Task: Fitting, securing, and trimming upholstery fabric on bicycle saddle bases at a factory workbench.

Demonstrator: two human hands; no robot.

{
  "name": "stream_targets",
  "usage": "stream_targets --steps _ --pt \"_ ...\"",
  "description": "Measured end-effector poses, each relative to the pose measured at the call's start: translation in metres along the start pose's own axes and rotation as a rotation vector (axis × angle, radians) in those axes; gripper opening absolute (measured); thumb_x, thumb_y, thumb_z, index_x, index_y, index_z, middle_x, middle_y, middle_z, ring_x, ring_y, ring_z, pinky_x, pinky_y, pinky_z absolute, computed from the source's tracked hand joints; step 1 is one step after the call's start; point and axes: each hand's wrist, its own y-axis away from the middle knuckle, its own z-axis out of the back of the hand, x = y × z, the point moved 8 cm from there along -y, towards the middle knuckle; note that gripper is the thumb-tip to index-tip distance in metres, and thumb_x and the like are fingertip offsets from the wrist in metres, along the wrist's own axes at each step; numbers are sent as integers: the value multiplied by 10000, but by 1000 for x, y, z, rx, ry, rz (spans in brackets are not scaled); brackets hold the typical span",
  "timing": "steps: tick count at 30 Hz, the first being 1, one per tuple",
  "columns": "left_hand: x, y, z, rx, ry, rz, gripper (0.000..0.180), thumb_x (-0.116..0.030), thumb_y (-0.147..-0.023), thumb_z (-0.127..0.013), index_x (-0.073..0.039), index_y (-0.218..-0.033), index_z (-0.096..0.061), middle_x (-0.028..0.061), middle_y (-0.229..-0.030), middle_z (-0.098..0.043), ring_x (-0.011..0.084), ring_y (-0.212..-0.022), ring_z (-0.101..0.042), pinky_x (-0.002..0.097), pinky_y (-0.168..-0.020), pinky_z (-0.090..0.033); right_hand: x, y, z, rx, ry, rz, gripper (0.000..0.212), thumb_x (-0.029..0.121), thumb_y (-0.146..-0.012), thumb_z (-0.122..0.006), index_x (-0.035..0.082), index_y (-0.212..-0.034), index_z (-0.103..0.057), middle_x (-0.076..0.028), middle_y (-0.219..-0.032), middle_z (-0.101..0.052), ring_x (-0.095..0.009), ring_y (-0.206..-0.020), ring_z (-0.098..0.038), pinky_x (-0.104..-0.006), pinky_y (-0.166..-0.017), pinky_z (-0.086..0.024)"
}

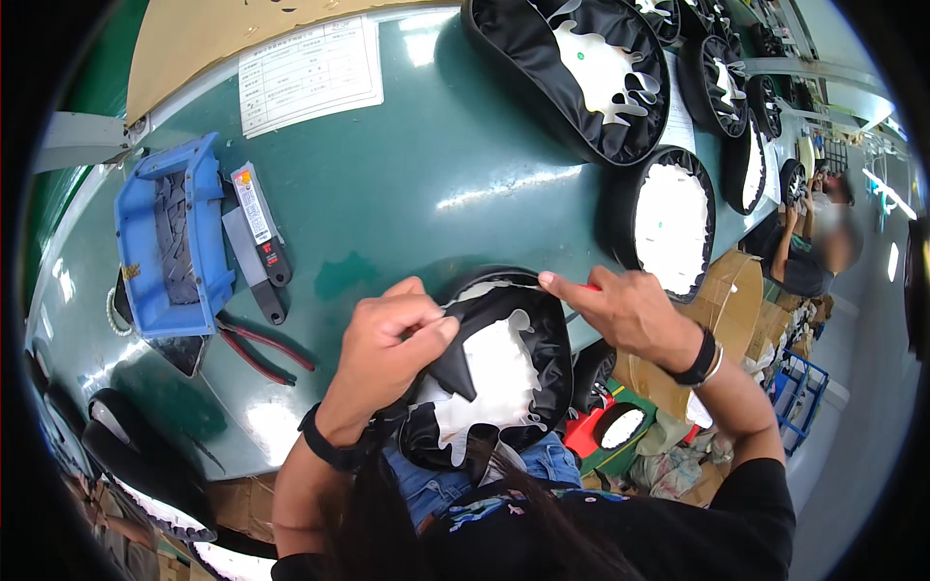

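Observation:
A black cushion-like piece (499, 378) with a white backing and black material gathered around its rim lies at the table's near edge, over my lap. My left hand (392, 334) is closed, pinching a loose flap of black material (452, 373) at the piece's upper left. My right hand (630, 310) is closed around a slim red tool (591, 288), of which only a bit shows between the fingers; its kind is hidden. The right index fingertip is at the piece's upper right rim.
At the left, a blue bin (215, 247) holds dark strips. Beside it lie two flat blades with dark handles (269, 261) and red-handled pliers (262, 353). A printed sheet (310, 76) lies farther back. Several similar black pieces (673, 228) stand right. A co-worker (809, 247) is beyond.

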Motion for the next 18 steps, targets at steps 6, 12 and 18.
stream_targets --steps 6,12,18 --pt "-35 6 27 -161 471 -425 292 -73 -738 -650 -45 -586 -403 13 -591 -354 169 -643 -328 327 -568 -258 17 38 -26 46 -34 -292 673 70 -830 -547 251 -1452 -363 -139 -692 -511 -274 -455 -529 -398 -399 -413" --pt "-39 36 72 -539 826 -657 197 -262 -847 -646 -104 -753 -574 -63 -625 -361 146 -642 -281 328 -626 -254 49 73 -42 -80 -149 -543 611 192 -884 -614 211 -1445 -371 -107 -688 -523 -276 -455 -551 -395 -395 -416" --pt "-23 61 121 -384 1326 -1144 367 -54 -748 -575 -159 -535 -296 -42 -543 -198 116 -591 -263 281 -625 -242 79 123 -64 -21 -208 -717 593 199 -866 -647 187 -1413 -419 -97 -731 -542 -278 -499 -566 -403 -421 -437"
